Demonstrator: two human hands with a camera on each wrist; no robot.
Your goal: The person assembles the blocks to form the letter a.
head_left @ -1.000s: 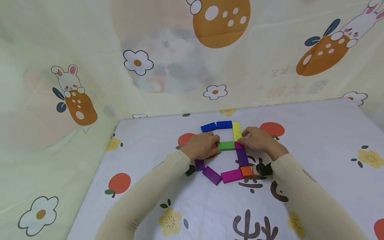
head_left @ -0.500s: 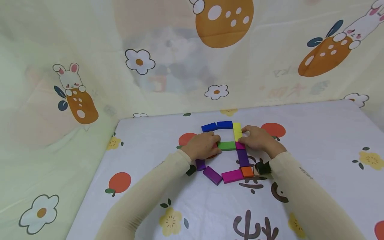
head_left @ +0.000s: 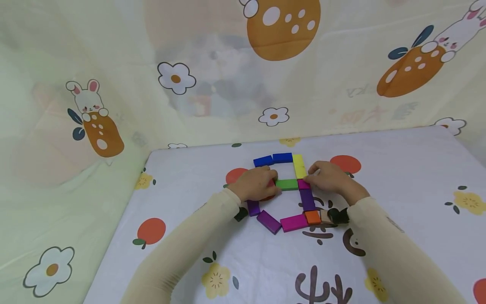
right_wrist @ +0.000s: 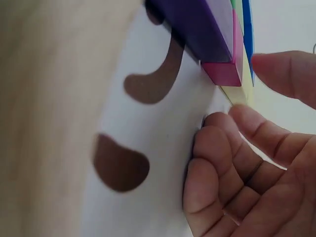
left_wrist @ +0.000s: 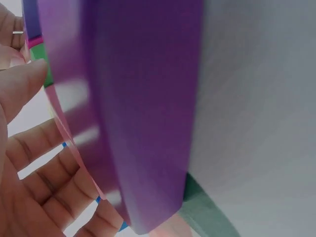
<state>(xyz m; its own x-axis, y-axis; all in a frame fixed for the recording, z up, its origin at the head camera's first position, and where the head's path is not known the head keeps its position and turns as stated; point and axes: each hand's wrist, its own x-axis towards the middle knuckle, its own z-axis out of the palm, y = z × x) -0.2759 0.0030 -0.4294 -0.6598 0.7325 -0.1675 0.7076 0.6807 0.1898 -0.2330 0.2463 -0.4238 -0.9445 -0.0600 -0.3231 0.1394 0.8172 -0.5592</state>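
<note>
Coloured blocks lie end to end in a ring on the cloth. Across it runs a green block [head_left: 286, 185]; my left hand [head_left: 255, 184] reaches over the ring's left side, thumb and index finger spread about the green block's left end. That hand hides part of the ring. My right hand [head_left: 329, 179] is at the outer right, its thumb by a small magenta block [head_left: 303, 184] and its index fingertip close to a yellow block [head_left: 299, 166]. The other right fingers are bent in the right wrist view. Beside my left palm, a purple block [left_wrist: 143, 108] looms large.
Two blue blocks [head_left: 282, 158] form the far edge. A dark purple block [head_left: 307, 199], an orange block [head_left: 313, 217], a long magenta block [head_left: 294, 223] and a plum block [head_left: 268, 222] continue the ring. Patterned fabric [head_left: 212, 105] rises behind the table.
My right hand has drawn slightly right and nearer, off the yellow block's side. The yellow block's far end and the blue blocks have shifted slightly left. My left hand stays almost still.
</note>
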